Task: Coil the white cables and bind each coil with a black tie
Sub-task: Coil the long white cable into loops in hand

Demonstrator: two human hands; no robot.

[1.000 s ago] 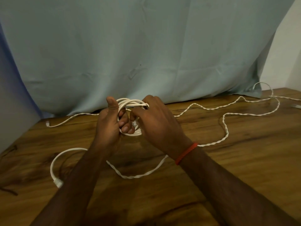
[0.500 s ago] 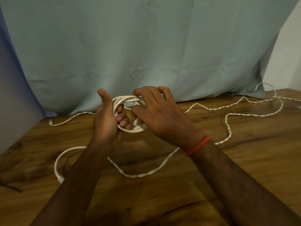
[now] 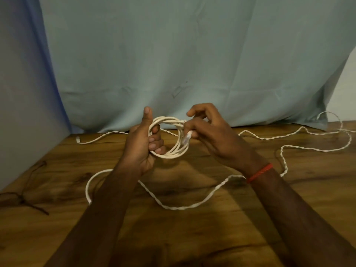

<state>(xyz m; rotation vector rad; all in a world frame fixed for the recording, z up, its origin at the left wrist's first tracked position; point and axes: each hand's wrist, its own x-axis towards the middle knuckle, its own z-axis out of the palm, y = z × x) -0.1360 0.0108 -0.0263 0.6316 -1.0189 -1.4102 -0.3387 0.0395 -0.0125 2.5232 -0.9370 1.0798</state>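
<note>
A coil of smooth white cable (image 3: pixel 174 154) hangs upright above the wooden table (image 3: pixel 192 228). My left hand (image 3: pixel 143 143) grips the coil's left side, fingers curled through the loops and thumb raised. My right hand (image 3: pixel 208 132) pinches the cable's clear plug end (image 3: pixel 187 137) at the coil's right side. A twisted white cable (image 3: pixel 192 206) snakes loose across the table from under my left forearm to the far right. Another smooth white cable (image 3: pixel 90 186) curves on the table to the left. Black ties (image 3: pixel 25 199) lie at the table's left edge.
A pale blue cloth (image 3: pixel 173 64) hangs behind the table. A thin white cable end (image 3: pixel 92 140) lies at the back left along the cloth. A wall stands at the far right.
My right hand has drawn back to the right off the coil and now pinches the plug end. The coil shows wider and more open between my hands.
</note>
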